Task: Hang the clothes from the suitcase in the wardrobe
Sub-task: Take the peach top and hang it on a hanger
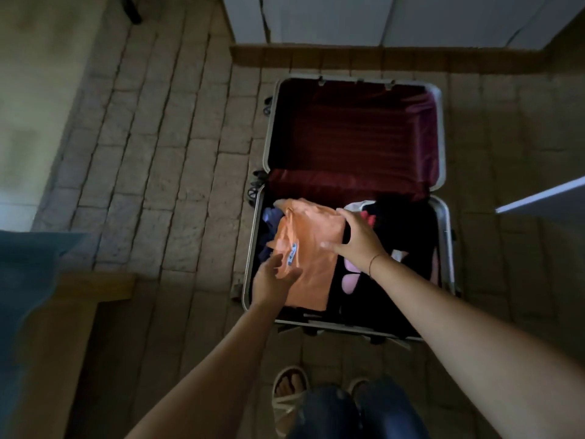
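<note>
An open suitcase [443, 217] with a silver frame lies on the tiled floor; its far half shows bare red lining. The near half holds clothes. On top lies an orange garment [313, 242] with a small blue and white label. My left hand [273, 280] is at the orange garment's near left edge, with fingers loosely spread over the cloth. My right hand [357, 236] reaches over the garment's right edge with thumb and fingers spread wide. Dark clothes [405, 229], a pink item [351, 280] and bluish cloth [269, 217] lie beside it.
White wardrobe doors [316, 17] stand beyond the suitcase behind a brown floor strip. A white panel edge [538, 198] juts in at the right. A bed with blue cover [28, 280] and wooden frame is at the left. My sandalled feet are just below the suitcase.
</note>
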### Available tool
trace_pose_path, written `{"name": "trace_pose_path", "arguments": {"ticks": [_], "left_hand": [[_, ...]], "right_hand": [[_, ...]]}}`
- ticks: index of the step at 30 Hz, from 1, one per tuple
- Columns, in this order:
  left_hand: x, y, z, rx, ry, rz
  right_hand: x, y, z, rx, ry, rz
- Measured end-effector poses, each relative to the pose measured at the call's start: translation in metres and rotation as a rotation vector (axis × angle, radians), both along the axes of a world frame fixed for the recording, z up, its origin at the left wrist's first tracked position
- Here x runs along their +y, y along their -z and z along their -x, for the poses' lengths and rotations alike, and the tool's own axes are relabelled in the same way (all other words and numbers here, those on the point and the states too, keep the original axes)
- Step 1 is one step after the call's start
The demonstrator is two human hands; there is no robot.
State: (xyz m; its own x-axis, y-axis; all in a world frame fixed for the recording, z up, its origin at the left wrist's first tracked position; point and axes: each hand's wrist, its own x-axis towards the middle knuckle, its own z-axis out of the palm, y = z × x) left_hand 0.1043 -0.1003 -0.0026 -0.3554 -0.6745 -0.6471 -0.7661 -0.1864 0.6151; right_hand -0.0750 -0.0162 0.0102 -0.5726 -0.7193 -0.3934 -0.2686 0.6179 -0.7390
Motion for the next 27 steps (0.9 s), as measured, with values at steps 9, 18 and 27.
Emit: {"name": "trace_pose_path", "arguments": {"ticks": [9,18,27], "left_hand": [[0.002,0.121,-0.014,0.045,-0.085,0.090],[0.012,0.099,-0.010,0.084,0.034,-0.078],[-0.034,-0.105,0.009,0.161,0.136,0.041]], "right_hand": [[-0.074,0.130,-0.005,0.188,-0.278,-0.016],[-0.057,0.109,-0.004,0.098,-0.101,-0.197],[-0.013,-0.101,0.032,-0.219,0.261,0.168]]}}
